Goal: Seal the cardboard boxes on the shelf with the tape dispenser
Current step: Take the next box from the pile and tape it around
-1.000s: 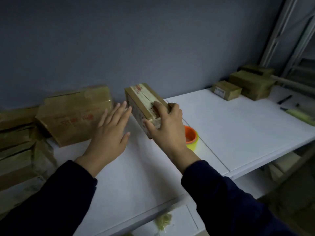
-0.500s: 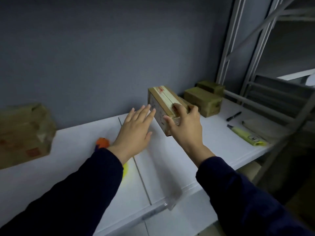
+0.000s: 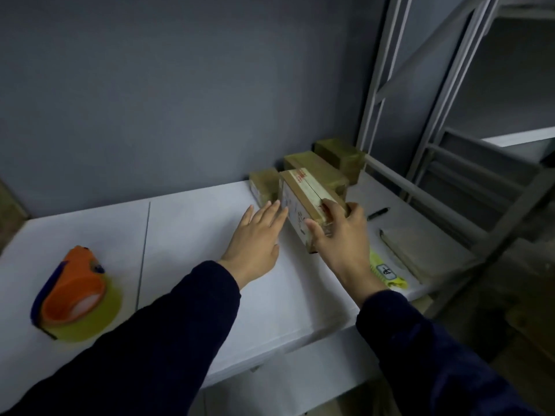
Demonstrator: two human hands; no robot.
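Holding one box at the right end of the white shelf (image 3: 195, 235), beside a grey metal rack frame (image 3: 390, 85).

Against the wall stands a cluster of taped boxes (image 3: 315, 169), packed close together. Judgement: this is the finished pile, and I hold my box next to it so it can join them.

The cardboard box (image 3: 303, 193) sits in front of that cluster, tilted with its long top face toward me. I cannot tell whether its low corner rests on the shelf. A pale strip with red print runs along the top seam, so it reads as sealed. The side face carries a white label with faint blue marks. The edges look square, with no flap lifting.

Right grip (image 3: 339, 235): fingers curled over the near top end, thumb on the labelled side, clamped on the box. Judgement: an end hold leaves the far end free to slide in.

Left grip (image 3: 255, 238): flat, fingers straight, holding nothing. The fingertips reach the labelled face; contact unclear. Probably there to steady or guide.

The orange tape dispenser (image 3: 75, 292) lies well apart at the left with its yellowish roll, untouched. Judgement: it is parked within reach for the next box.

Smaller items near the right grip: a yellow-green cutter (image 3: 387, 270), partly hidden by my wrist, and a black pen (image 3: 378, 213).
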